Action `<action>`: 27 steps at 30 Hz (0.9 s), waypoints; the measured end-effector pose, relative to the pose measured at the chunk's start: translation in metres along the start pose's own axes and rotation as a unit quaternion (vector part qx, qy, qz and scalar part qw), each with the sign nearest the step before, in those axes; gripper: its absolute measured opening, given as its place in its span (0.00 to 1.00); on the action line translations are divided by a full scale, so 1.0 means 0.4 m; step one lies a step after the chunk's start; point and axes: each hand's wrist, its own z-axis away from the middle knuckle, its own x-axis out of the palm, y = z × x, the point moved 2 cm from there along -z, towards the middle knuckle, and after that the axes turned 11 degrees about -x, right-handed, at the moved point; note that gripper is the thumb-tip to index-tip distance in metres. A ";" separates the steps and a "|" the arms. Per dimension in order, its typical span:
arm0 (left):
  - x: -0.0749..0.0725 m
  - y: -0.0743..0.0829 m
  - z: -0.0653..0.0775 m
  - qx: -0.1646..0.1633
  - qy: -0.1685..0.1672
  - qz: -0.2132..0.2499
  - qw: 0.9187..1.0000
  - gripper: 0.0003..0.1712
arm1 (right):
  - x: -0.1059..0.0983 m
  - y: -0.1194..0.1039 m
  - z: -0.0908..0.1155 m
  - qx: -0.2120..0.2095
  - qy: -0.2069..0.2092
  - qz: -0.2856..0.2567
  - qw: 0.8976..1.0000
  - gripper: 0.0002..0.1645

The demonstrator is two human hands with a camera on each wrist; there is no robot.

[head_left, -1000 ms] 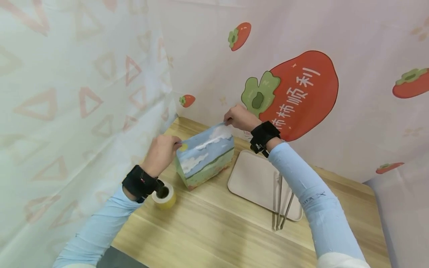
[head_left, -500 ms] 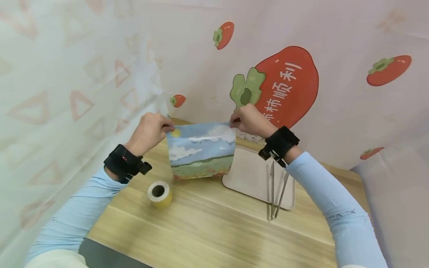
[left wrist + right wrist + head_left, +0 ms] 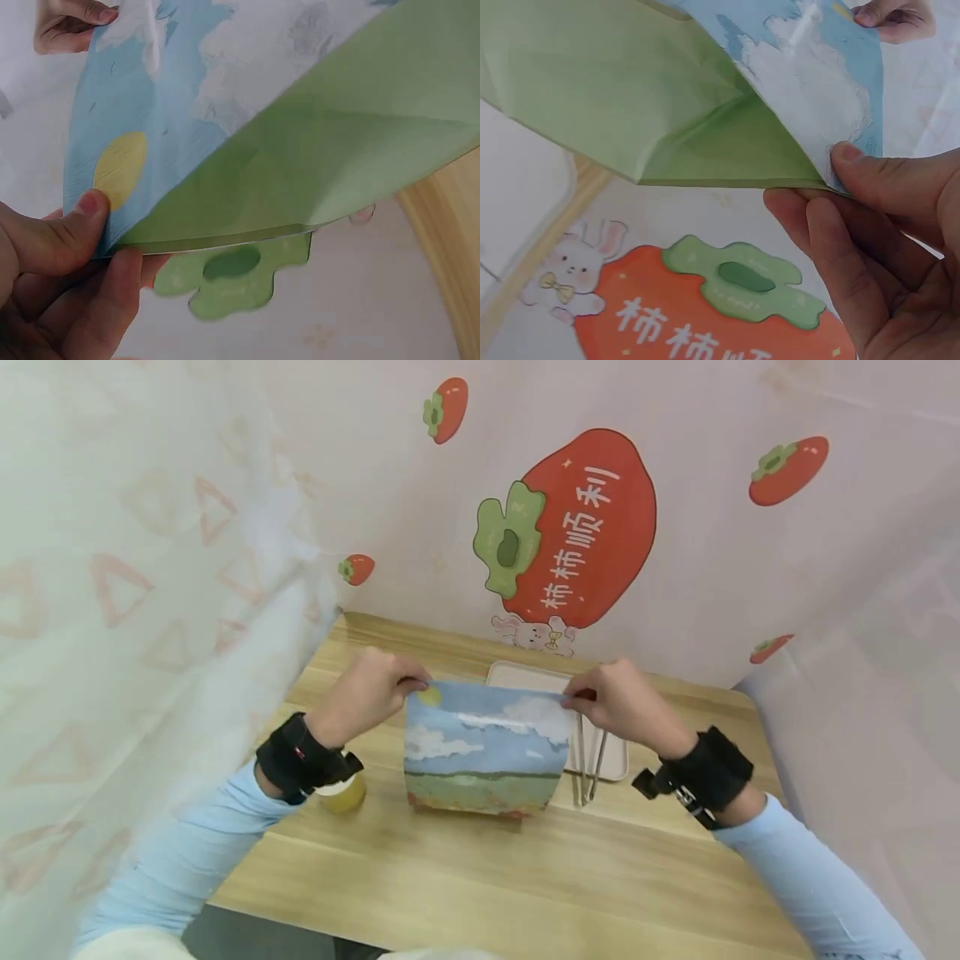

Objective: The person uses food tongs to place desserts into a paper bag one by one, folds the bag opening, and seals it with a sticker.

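A paper bag [image 3: 483, 752] printed with sky, clouds, a yellow sun and a meadow is stretched between both hands above the wooden table. My left hand [image 3: 367, 693] pinches its top left corner between thumb and fingers. Its top right corner is pinched by my right hand [image 3: 633, 706]. Plain green side folds of the bag [image 3: 315, 157] show in the left wrist view, and the right wrist view shows the opposite green fold. Whether the bag's bottom touches the table cannot be told.
A yellow tape roll [image 3: 345, 795] stands left of the bag, partly behind the left wrist strap. Behind the bag lies a pale tray [image 3: 525, 675] with metal tongs [image 3: 594, 768] across its front edge. Printed cloth walls enclose the table [image 3: 465, 885] at the left, back and right.
The bag has turned from an angled stance to face me and moved right and nearer, now partly covering the tray. Both hands keep their corner holds; the head view has shifted too.
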 end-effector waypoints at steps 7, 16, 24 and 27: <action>0.093 0.050 0.041 0.025 0.003 0.006 1.000 0.03 | 0.032 -0.006 0.127 0.027 0.015 0.007 0.999 0.05; 0.165 0.048 0.064 0.027 0.040 0.045 0.998 0.04 | 0.089 0.009 0.207 0.034 0.089 0.008 0.995 0.07; 0.231 -0.011 0.076 -0.036 -0.038 0.188 0.981 0.11 | 0.149 0.031 0.228 0.108 0.139 -0.096 0.980 0.10; 0.258 -0.026 0.079 -0.050 -0.074 0.206 0.975 0.15 | 0.185 0.039 0.238 0.141 0.108 -0.147 0.973 0.18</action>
